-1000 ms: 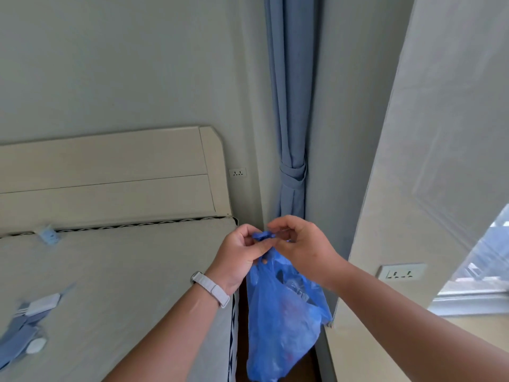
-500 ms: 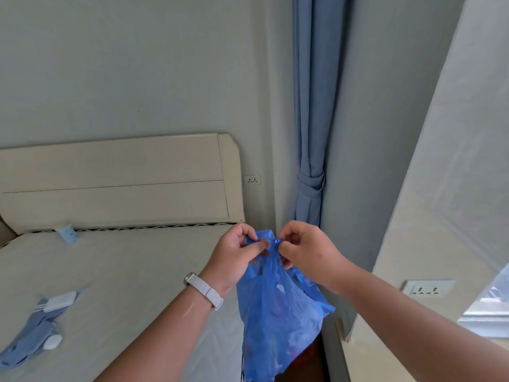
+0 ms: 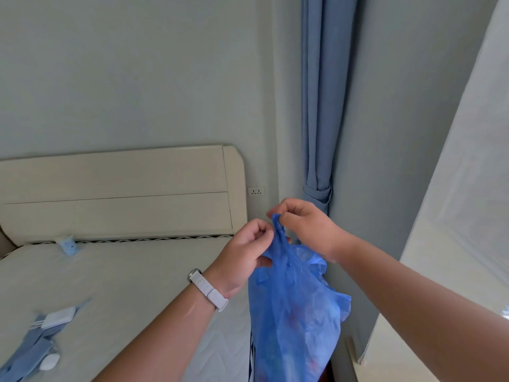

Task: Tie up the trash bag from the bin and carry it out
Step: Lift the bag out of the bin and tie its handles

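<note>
A thin blue trash bag hangs in the air between the bed and the window wall, with reddish contents showing faintly through it. My right hand pinches the twisted top of the bag from above. My left hand, with a white band on its wrist, grips the bag's neck just below and to the left. Both hands touch the gathered handles. The bin is not in view.
A bed with a bare mattress and cream headboard fills the left. Small white devices and blue cloth lie on it. A tied blue curtain hangs in the corner; a pale ledge stands at the right.
My right hand has risen and pulled the bag's handle upward, while my left hand slid lower on the neck. The view has shifted slightly to the left and upward.
</note>
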Tool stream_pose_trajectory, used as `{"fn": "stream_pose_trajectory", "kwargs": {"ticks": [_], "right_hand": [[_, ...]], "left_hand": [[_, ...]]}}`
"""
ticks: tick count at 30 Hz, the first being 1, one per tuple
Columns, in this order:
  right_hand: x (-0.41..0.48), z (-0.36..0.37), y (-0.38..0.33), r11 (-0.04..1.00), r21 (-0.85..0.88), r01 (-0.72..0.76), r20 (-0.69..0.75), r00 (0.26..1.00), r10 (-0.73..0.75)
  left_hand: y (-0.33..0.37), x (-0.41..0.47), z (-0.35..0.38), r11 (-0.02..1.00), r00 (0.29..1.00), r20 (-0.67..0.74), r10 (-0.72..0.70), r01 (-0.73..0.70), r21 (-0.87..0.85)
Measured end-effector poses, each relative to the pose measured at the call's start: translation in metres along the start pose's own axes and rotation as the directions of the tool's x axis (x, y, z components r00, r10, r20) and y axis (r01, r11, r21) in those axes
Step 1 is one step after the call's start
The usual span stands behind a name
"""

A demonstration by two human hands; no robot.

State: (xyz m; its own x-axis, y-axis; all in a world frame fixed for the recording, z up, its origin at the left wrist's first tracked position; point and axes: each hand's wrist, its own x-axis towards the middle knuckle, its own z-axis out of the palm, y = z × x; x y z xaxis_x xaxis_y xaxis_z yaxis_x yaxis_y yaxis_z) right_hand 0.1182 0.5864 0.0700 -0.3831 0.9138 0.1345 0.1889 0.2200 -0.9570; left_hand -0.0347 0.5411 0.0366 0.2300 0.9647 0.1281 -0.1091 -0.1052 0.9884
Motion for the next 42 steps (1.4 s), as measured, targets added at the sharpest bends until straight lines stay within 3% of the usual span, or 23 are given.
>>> {"fn": "stream_pose_trajectory", "kwargs": {"ticks": [3, 7, 10, 13, 17, 25, 30, 35, 42], "right_hand": [[0.012, 0.006, 0.001, 0.994, 0.09, -0.063, 0.101, 0.993, 0.054], [0.025, 0.015, 0.004, 0.994, 0.031, -0.103, 0.155, 0.983, 0.096], [0.031, 0.013, 0.004, 0.992, -0.084, -0.099, 0.14, 0.984, 0.11], [0.037, 0.011, 0.01, 0.982, -0.137, -0.128, 0.124, 0.982, 0.145], [0.039, 0.008, 0.01, 0.965, -0.236, -0.118, 0.098, 0.985, 0.144], [0.045, -0.01, 0.003, 0.909, -0.417, -0.023, -0.03, 0.999, 0.011], [0.048, -0.026, 0.005, 0.916, -0.397, -0.058, -0.069, 0.997, 0.034], [0.056, -0.042, 0.013, 0.931, -0.35, -0.101, -0.101, 0.992, 0.07], [0.066, -0.066, 0.027, 0.958, -0.246, -0.15, -0.088, 0.987, 0.132]], "left_hand": [[0.01, 0.004, 0.001, 1.0, 0.999, -0.038, 0.002, -0.002, 0.002], [0.006, 0.01, 0.003, 0.997, 0.985, -0.173, 0.01, 0.004, 0.08], [-0.002, 0.012, 0.002, 0.954, 0.96, -0.259, 0.109, -0.027, 0.299], [-0.009, 0.014, 0.003, 0.886, 0.949, -0.248, 0.192, -0.059, 0.46], [-0.016, 0.017, 0.013, 0.869, 0.916, -0.303, 0.264, -0.09, 0.487], [-0.028, 0.035, 0.033, 0.881, 0.87, -0.418, 0.262, -0.038, 0.472], [-0.031, 0.051, 0.04, 0.829, 0.871, -0.37, 0.324, -0.073, 0.554], [-0.038, 0.065, 0.048, 0.899, 0.912, -0.308, 0.269, -0.123, 0.42], [-0.045, 0.081, 0.042, 0.872, 0.958, -0.124, 0.258, -0.176, 0.456]]}}
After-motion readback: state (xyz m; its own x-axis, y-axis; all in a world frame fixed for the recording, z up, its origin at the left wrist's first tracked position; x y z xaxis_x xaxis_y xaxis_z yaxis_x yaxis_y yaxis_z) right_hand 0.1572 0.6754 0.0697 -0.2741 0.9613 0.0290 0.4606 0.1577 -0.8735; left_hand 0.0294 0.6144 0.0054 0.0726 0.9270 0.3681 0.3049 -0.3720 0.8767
